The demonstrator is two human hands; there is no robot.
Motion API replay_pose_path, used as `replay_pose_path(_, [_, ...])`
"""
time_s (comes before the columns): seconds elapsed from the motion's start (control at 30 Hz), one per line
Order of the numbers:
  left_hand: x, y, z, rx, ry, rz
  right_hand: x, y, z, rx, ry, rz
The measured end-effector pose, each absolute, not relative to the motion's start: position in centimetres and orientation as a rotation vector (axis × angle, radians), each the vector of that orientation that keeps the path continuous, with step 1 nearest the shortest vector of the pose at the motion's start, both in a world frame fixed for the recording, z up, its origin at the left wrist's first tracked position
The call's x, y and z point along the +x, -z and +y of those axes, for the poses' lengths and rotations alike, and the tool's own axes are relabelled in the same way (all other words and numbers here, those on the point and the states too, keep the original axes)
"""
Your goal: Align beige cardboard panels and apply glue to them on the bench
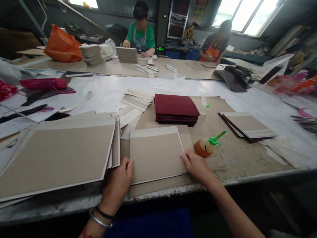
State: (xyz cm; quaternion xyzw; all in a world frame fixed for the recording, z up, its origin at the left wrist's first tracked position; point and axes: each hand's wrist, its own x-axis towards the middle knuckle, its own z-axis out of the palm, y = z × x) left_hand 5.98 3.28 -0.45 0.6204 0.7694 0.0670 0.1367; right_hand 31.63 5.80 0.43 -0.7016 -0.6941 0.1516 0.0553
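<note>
We've got the board at lower centre, right between our hands: our right hand pinches its right edge, our left hand curls at the left edge, grip impossible to tell.

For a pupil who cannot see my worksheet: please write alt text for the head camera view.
A person's left hand and right hand touch opposite edges of a beige board on a worktable. A maroon stack lies behind it, more beige boards left, a green-tipped bottle right. Two people are farther back.
</note>
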Motion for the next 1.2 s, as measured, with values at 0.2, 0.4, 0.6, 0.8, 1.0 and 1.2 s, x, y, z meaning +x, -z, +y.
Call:
replay_pose_path(0.2, [6.2, -0.5, 3.3, 1.782, -0.148, 2.238, 31.5, -0.9, 6.0, -2.141, -0.518, -2.103])
replay_pose_path(0.4, [6.3, -0.5, 3.1, 1.785, -0.147, 2.246, 31.4, -1.1, 6.1, -2.153, -0.588, -2.077])
replay_pose_path(0.6, [6.6, -0.6, 3.0, 1.791, -0.144, 2.28, 31.5, -1.2, 6.1, -2.143, -0.639, -2.052])
replay_pose_path(0.8, [6.6, -0.6, 3.0, 1.799, -0.11, 2.29, 31.5, -1.3, 6.0, -2.148, -0.646, -2.04])
replay_pose_path(1.0, [6.8, -0.7, 3.0, 1.805, -0.064, 2.317, 31.3, -1.3, 5.8, -2.138, -0.629, -2.037])
replay_pose_path(1.2, [6.9, -0.8, 3.2, 1.826, -0.046, 2.31, 31.3, -1.2, 6.0, -2.129, -0.616, -2.046])
